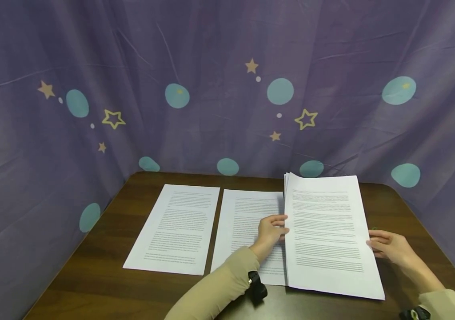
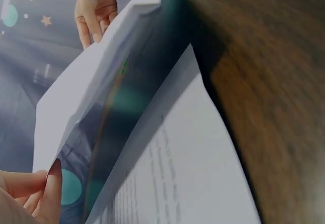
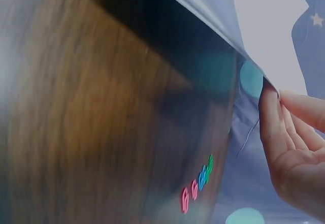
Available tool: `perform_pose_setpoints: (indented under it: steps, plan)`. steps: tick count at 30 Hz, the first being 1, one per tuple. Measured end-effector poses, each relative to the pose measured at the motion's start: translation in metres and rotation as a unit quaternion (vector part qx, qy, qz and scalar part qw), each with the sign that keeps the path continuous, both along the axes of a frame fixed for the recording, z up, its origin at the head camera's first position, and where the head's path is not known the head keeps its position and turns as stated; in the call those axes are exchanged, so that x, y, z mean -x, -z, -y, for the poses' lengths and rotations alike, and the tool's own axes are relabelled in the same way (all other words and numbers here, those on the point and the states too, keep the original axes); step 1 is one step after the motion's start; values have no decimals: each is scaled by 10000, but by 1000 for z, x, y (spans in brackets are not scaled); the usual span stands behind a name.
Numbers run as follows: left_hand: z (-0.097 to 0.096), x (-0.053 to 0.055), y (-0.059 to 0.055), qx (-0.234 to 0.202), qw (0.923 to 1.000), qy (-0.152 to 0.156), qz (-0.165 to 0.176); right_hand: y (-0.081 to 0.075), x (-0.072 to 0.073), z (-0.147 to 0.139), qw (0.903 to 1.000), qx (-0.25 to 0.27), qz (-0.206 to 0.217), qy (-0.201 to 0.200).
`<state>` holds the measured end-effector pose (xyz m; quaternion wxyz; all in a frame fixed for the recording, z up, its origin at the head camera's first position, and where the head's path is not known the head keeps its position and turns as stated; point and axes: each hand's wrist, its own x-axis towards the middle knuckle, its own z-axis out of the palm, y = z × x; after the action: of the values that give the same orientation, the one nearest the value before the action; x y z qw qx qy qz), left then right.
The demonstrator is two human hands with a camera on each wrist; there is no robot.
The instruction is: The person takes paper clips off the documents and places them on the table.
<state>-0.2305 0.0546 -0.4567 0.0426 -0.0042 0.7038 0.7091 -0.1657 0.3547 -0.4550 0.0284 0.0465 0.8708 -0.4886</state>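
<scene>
A stack of printed paper sheets (image 1: 327, 231) is held up off the table between both hands, its top page facing the head camera. My left hand (image 1: 270, 232) pinches the stack's left edge between thumb and fingers. On the opposite edge, my right hand (image 1: 394, 249) pinches it the same way. From the left wrist view, the stack (image 2: 76, 87) slants above another printed sheet (image 2: 183, 132) on the table. In the right wrist view, thumb and fingers of the right hand (image 3: 294, 148) meet at the paper's edge.
Printed pages (image 1: 175, 231) lie at the left of the brown wooden table (image 1: 91, 284). More printed pages (image 1: 247, 213) lie in the middle, partly covered by the raised stack and left arm. Several coloured paper clips (image 3: 194, 188) sit in a row. A purple patterned curtain (image 1: 219, 53) hangs behind.
</scene>
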Motion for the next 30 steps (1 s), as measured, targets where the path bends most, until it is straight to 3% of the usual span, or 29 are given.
perform_pose_setpoints:
  steps: [9,16,21,30]
  plan:
    - [-16,3,9,201,9995,229,94,7,7,-16,9992,198,332,-35]
    - [-24,5,18,185,9985,431,267,14,11,-27,9988,-32,466,-164]
    - [-29,6,23,279,9985,394,258,18,12,-32,9985,-54,483,-266]
    - [-32,5,23,366,9985,378,125,22,16,-33,9989,-167,423,-70]
